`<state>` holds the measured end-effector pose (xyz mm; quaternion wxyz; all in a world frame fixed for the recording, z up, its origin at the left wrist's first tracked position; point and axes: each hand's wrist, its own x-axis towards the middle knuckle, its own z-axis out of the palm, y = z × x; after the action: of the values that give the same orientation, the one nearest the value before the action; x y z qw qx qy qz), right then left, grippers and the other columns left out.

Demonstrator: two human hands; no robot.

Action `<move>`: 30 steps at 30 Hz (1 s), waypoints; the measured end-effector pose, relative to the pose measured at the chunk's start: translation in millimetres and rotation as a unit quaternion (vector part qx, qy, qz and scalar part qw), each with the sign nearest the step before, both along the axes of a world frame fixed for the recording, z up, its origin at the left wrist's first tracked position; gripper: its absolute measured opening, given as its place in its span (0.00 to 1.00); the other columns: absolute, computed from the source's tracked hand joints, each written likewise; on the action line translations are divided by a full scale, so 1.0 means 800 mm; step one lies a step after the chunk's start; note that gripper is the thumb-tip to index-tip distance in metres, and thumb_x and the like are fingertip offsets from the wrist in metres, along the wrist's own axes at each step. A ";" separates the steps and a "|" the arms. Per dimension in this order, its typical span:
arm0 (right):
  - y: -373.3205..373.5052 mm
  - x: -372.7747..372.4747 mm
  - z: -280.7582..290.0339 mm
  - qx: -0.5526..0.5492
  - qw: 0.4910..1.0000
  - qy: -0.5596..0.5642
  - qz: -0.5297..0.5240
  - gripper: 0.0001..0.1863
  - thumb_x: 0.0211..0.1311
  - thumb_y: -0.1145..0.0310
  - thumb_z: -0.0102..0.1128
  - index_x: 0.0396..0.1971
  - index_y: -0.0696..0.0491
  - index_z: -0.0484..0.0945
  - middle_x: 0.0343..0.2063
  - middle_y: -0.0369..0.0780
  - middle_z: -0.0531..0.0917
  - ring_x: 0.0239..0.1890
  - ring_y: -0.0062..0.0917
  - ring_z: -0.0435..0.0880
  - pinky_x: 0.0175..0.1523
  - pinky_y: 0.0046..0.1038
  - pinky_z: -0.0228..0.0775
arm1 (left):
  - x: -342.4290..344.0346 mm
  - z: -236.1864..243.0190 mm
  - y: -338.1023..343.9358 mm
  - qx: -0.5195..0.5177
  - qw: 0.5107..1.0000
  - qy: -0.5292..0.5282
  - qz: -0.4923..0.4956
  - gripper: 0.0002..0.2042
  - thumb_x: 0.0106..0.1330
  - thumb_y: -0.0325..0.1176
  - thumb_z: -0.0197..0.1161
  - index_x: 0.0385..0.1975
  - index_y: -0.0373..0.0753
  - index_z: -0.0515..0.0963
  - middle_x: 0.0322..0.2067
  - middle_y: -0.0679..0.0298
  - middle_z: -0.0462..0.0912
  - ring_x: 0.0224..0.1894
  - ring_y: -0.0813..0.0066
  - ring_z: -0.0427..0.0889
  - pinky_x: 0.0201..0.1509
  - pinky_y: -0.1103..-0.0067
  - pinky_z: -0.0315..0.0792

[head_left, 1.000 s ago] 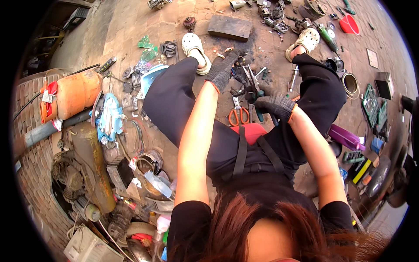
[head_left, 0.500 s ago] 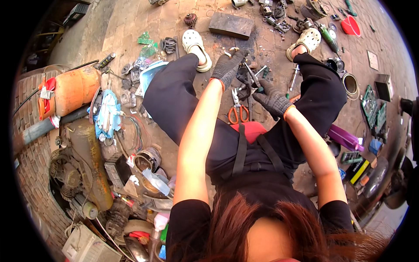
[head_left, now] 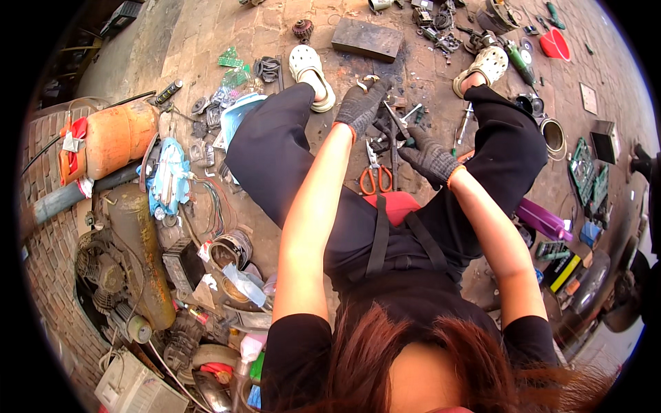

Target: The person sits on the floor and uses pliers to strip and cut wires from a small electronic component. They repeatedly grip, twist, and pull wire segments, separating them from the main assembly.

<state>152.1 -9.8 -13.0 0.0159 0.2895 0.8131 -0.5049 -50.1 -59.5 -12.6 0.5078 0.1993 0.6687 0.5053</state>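
Observation:
My left hand (head_left: 360, 109), in a dark grey knit glove with its fingertips bare, reaches toward the floor between my feet. Its fingers look bent closed, and what they hold is hidden. My right hand (head_left: 431, 158), gloved too, is closed around the dark green grip of a long tapered metal tool (head_left: 396, 122), whose tip points up-left beside the left hand. Under the hands lie dark metal parts (head_left: 383, 126), too cluttered to name. Close below are scissors with orange handles (head_left: 376, 180) and a dark upright bar (head_left: 394, 165). A shiny metal rod tool (head_left: 413, 110) lies just beyond.
A dark metal block (head_left: 367, 40) lies past my feet. To the right are an angle grinder (head_left: 521, 67), a red bowl (head_left: 555, 45) and a metal ring (head_left: 552, 136). On the left stand an orange gas cylinder (head_left: 120, 140), an open can (head_left: 231, 249) and scattered scrap.
The view has shifted very slightly. Both hands keep nearly the same place, and the right hand with its tool has turned only a little.

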 end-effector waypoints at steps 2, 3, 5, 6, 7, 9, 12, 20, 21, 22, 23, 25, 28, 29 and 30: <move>-0.001 -0.002 0.004 -0.017 1.000 -0.001 -0.005 0.24 0.58 0.62 0.59 0.53 0.56 0.66 0.27 0.37 0.75 0.23 0.19 0.72 0.27 0.24 0.67 | 0.000 0.008 0.000 -0.016 1.000 -0.026 0.008 0.15 0.67 0.40 0.57 0.44 0.35 0.78 0.32 0.66 0.82 0.30 0.82 0.79 0.30 0.86 0.72; -0.003 -0.011 0.029 -0.083 0.996 -0.037 -0.019 0.23 0.59 0.63 0.59 0.51 0.57 0.67 0.27 0.37 0.75 0.23 0.19 0.72 0.27 0.24 0.67 | 0.003 0.019 -0.002 -0.011 0.999 -0.042 0.020 0.15 0.67 0.39 0.57 0.44 0.34 0.77 0.33 0.65 0.82 0.30 0.82 0.79 0.30 0.85 0.73; 0.002 -0.015 0.069 -0.245 0.964 -0.088 -0.049 0.18 0.60 0.62 0.59 0.44 0.58 0.69 0.28 0.39 0.76 0.26 0.19 0.75 0.30 0.24 0.69 | 0.009 0.042 -0.005 0.001 0.996 -0.072 0.042 0.14 0.68 0.38 0.56 0.43 0.32 0.77 0.34 0.64 0.82 0.30 0.80 0.80 0.31 0.83 0.75; 0.005 -0.016 0.084 -0.341 0.933 -0.101 -0.060 0.16 0.60 0.61 0.59 0.39 0.57 0.71 0.29 0.41 0.78 0.30 0.20 0.78 0.33 0.25 0.70 | 0.007 0.036 -0.006 0.021 0.994 -0.099 0.043 0.13 0.68 0.37 0.55 0.42 0.32 0.77 0.34 0.62 0.82 0.32 0.78 0.81 0.33 0.81 0.76; 0.004 -0.015 0.091 -0.434 0.891 -0.114 -0.071 0.14 0.60 0.60 0.59 0.33 0.57 0.73 0.30 0.43 0.79 0.33 0.21 0.81 0.36 0.27 0.72 | 0.004 0.023 -0.008 0.042 0.990 -0.126 0.044 0.12 0.68 0.35 0.54 0.41 0.31 0.77 0.34 0.61 0.82 0.34 0.75 0.82 0.35 0.80 0.77; -0.005 -0.009 0.093 -0.609 0.786 -0.010 -0.102 0.11 0.63 0.62 0.56 0.35 0.55 0.72 0.26 0.36 0.73 0.28 0.17 0.74 0.33 0.23 0.67 | 0.005 0.020 -0.007 0.102 0.978 -0.179 0.032 0.14 0.68 0.36 0.55 0.42 0.30 0.76 0.37 0.58 0.82 0.37 0.69 0.83 0.38 0.76 0.79; -0.021 -0.001 0.091 -0.787 0.595 0.115 -0.116 0.07 0.68 0.66 0.50 0.40 0.52 0.69 0.22 0.27 0.63 0.22 0.12 0.61 0.29 0.20 0.59 | 0.004 0.020 -0.010 0.200 0.953 -0.227 -0.015 0.22 0.64 0.42 0.61 0.47 0.27 0.73 0.45 0.53 0.79 0.46 0.57 0.82 0.46 0.71 0.80; -0.053 0.013 0.077 -0.900 0.369 0.211 -0.101 0.11 0.67 0.62 0.50 0.43 0.52 0.69 0.24 0.29 0.63 0.26 0.15 0.62 0.33 0.21 0.59 | 0.013 0.031 -0.010 0.232 0.934 -0.266 -0.058 0.19 0.63 0.38 0.62 0.47 0.28 0.75 0.44 0.54 0.81 0.43 0.65 0.83 0.46 0.74 0.79; -0.058 0.015 0.080 -0.908 0.341 0.218 -0.107 0.12 0.67 0.62 0.51 0.44 0.52 0.70 0.25 0.30 0.65 0.27 0.16 0.64 0.35 0.22 0.60 | 0.016 0.032 -0.009 0.235 0.931 -0.274 -0.057 0.19 0.63 0.38 0.62 0.46 0.28 0.75 0.43 0.55 0.81 0.43 0.65 0.83 0.46 0.74 0.79; -0.060 0.016 0.081 -0.916 0.312 0.225 -0.112 0.13 0.67 0.62 0.51 0.45 0.53 0.70 0.26 0.31 0.67 0.28 0.17 0.65 0.36 0.22 0.61 | 0.017 0.032 -0.010 0.234 0.930 -0.279 -0.060 0.19 0.63 0.38 0.62 0.46 0.28 0.75 0.43 0.55 0.81 0.43 0.65 0.83 0.45 0.74 0.79; -0.061 0.017 0.082 -0.895 0.367 0.220 -0.122 0.14 0.66 0.63 0.52 0.47 0.54 0.69 0.32 0.34 0.69 0.34 0.22 0.68 0.41 0.27 0.63 | 0.019 0.031 -0.011 0.233 0.928 -0.284 -0.063 0.19 0.63 0.38 0.62 0.46 0.28 0.75 0.43 0.55 0.81 0.43 0.64 0.83 0.45 0.74 0.79; -0.061 0.018 0.080 -0.845 0.472 0.209 -0.141 0.17 0.65 0.66 0.52 0.50 0.58 0.69 0.43 0.42 0.73 0.46 0.32 0.73 0.52 0.38 0.67 | 0.022 0.030 -0.009 0.219 0.939 -0.261 -0.054 0.19 0.64 0.39 0.60 0.46 0.28 0.74 0.43 0.55 0.81 0.43 0.64 0.83 0.44 0.75 0.79; -0.058 0.019 0.085 -0.756 0.612 0.169 -0.161 0.21 0.64 0.68 0.52 0.55 0.61 0.66 0.53 0.49 0.73 0.56 0.39 0.73 0.61 0.46 0.66 | 0.021 0.026 -0.004 0.157 0.959 -0.236 0.005 0.19 0.69 0.41 0.54 0.44 0.28 0.74 0.43 0.55 0.81 0.42 0.64 0.83 0.41 0.76 0.80; -0.057 0.020 0.089 -0.724 0.653 0.150 -0.167 0.23 0.64 0.68 0.52 0.56 0.62 0.64 0.55 0.50 0.72 0.58 0.40 0.72 0.63 0.47 0.64 | 0.020 0.026 -0.004 0.166 0.959 -0.230 0.003 0.18 0.69 0.42 0.53 0.44 0.29 0.74 0.42 0.55 0.81 0.42 0.64 0.83 0.40 0.77 0.80; -0.055 0.021 0.099 -0.732 0.639 0.154 -0.179 0.25 0.64 0.69 0.52 0.59 0.62 0.61 0.56 0.51 0.71 0.59 0.39 0.71 0.63 0.44 0.64 | 0.019 0.027 -0.004 0.174 0.959 -0.225 0.001 0.18 0.69 0.42 0.53 0.43 0.29 0.74 0.42 0.56 0.81 0.41 0.64 0.83 0.39 0.77 0.80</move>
<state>168.9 -54.1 66.4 0.0070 0.2411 0.1008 -0.9652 -35.2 -62.8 9.0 0.6021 0.1653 0.4392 0.6459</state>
